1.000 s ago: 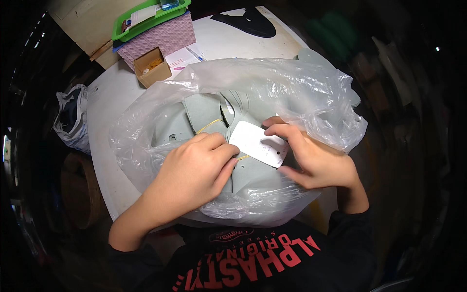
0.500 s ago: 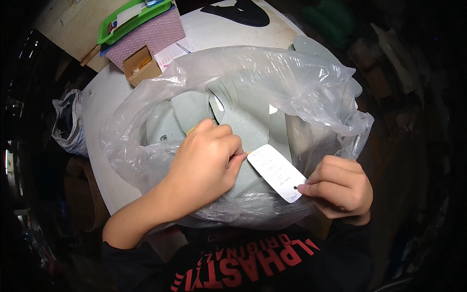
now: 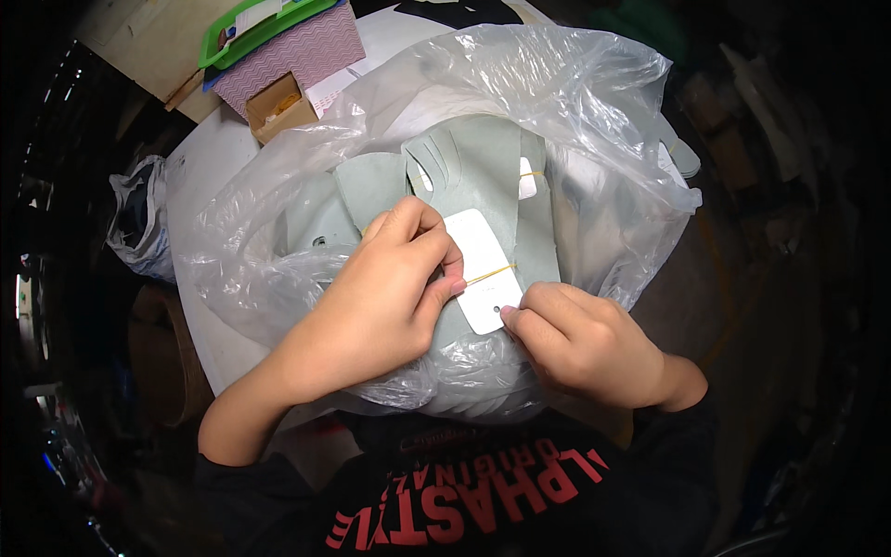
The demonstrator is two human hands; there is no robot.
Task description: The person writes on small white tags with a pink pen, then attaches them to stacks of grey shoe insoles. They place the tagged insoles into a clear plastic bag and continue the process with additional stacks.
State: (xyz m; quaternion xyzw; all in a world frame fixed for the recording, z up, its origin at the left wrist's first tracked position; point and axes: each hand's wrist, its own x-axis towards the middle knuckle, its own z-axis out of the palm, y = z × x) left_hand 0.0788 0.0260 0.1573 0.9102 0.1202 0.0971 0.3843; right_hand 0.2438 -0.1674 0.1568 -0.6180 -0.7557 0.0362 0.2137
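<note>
A white tag (image 3: 479,246) with rounded corners and a small hole near its lower end lies on a stack of grey-green cut sheet pieces (image 3: 483,148). Across the tag runs a thin yellow rubber band (image 3: 490,275). My left hand (image 3: 390,278) is closed at the tag's left edge, pinching the band between thumb and fingers. With closed fingers, my right hand (image 3: 589,343) grips the tag's lower right edge beside the hole. A clear plastic bag (image 3: 594,84) surrounds the pieces, its mouth spread wide. Another banded white tag (image 3: 527,178) shows among the pieces farther back.
At the far left, a green tray (image 3: 269,35) sits on a pink patterned box (image 3: 297,58), with a small open cardboard box (image 3: 278,110) in front. A white bag (image 3: 139,218) stands left of the white table (image 3: 209,167). More grey-green pieces (image 3: 680,153) lie beyond the bag's right side.
The tag has moved left and farther from me, from tilted above the pieces to lying on them under the band. My right hand moved left with it; my left hand stayed close to its place.
</note>
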